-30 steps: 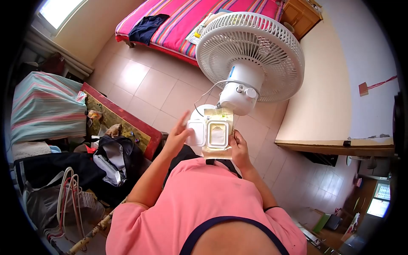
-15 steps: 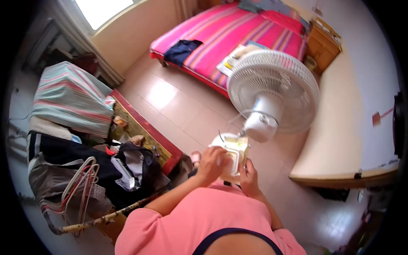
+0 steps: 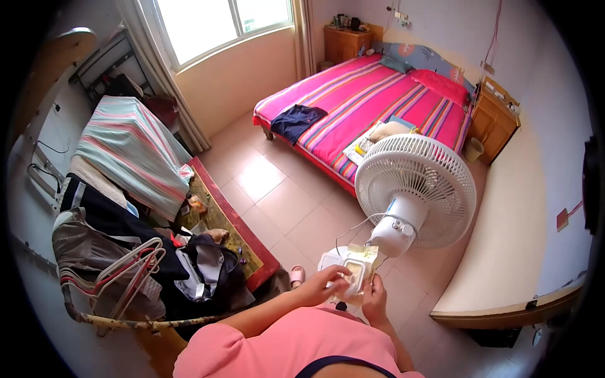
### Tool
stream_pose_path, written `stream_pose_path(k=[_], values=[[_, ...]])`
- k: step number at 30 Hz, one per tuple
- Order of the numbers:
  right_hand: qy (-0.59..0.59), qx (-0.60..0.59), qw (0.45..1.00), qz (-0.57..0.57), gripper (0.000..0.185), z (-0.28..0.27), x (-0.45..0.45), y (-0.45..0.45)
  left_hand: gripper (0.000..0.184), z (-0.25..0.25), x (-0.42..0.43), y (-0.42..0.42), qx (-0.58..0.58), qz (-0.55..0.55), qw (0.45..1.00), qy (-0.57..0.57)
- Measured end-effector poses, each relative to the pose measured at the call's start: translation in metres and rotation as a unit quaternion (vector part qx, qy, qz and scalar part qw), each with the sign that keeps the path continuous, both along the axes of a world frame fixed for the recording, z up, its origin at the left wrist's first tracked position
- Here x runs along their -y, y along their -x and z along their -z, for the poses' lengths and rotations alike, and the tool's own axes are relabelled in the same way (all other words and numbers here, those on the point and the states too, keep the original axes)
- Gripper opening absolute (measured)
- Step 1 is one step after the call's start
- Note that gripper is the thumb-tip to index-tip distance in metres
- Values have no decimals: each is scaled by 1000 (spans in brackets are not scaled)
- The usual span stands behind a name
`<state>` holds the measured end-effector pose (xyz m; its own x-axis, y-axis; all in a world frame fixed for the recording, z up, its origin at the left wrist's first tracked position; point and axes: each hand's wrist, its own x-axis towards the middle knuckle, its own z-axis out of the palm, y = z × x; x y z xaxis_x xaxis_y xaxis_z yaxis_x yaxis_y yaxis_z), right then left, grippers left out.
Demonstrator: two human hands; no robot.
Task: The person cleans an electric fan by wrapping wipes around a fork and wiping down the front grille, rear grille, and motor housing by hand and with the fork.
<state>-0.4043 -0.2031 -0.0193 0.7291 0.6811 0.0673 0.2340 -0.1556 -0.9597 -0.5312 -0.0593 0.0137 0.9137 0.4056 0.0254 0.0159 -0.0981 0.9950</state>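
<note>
A yellowish soft pack [image 3: 370, 257], which looks like a wet wipes pack, is held in front of my body. Its white flip lid [image 3: 330, 259] stands out to the left, and a white-rimmed opening faces up. My right hand [image 3: 374, 297] grips the pack's right edge, thumb on top. Over the near left part of the pack is my left hand [image 3: 326, 285], fingers apart and partly blurred; its index finger stretches toward the opening. I cannot make out anything held in it.
A white fan [image 3: 413, 195] stands just beyond the pack, its cord close by. At left, clothes hangers [image 3: 129, 271] hang on a rail beside a dark bag [image 3: 217, 271] and a cloth-covered pile [image 3: 132, 148]. A bed [image 3: 353, 113] with striped cover is farther off.
My view has tilted up, showing more window and bed, so the hands and pack sit lower in the picture. The left hand's fingers have shifted back toward the pack's near left side.
</note>
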Motion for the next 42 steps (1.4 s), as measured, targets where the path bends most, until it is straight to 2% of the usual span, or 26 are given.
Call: stream_pose_path(k=[4, 6, 7, 11, 15, 19, 21, 22, 24, 25, 27, 30, 36, 42], values=[[46, 57, 997, -8, 20, 0, -3, 6, 19, 6, -10, -12, -76, -17, 997, -22], [92, 80, 992, -21, 20, -9, -3, 9, 15, 15, -10, -14, -62, -12, 972, -224], [62, 70, 996, -8, 19, -11, -5, 10, 15, 14, -10, -15, -23, -14, 967, -254], [49, 76, 996, -3, 19, 1, -6, 3, 15, 6, -1, -13, -34, -2, 933, -359], [67, 72, 995, -3, 20, 5, -5, 2, 14, 11, -4, -18, 0, -1, 904, -427], [67, 47, 996, -18, 20, 8, -5, 1, 15, 14, -9, -20, -20, 29, 888, -459], [63, 58, 996, -20, 21, 4, -6, 0, 16, 18, -11, -21, -7, 42, 859, -510], [59, 69, 996, -23, 21, 2, -7, 0, 16, 19, -11, -21, -6, 43, 859, -510], [61, 61, 996, -23, 22, -1, -6, -2, 15, 21, -9, -23, -50, 19, 915, -399], [63, 52, 996, -24, 22, -2, -6, -2, 15, 23, -9, -23, -49, 18, 916, -399], [58, 58, 996, -21, 22, -2, -6, -5, 14, 24, -10, -24, 17, -5, 940, -342], [47, 71, 996, -17, 22, -1, -7, -5, 14, 8, -5, -20, -23, 1, 935, -353], [53, 64, 996, -34, 22, 0, -7, -4, 12, 18, -7, -21, -24, 0, 918, -395], [67, 64, 995, -23, 22, 1, -9, -2, 11, 12, -9, -17, 14, -39, 925, -377]])
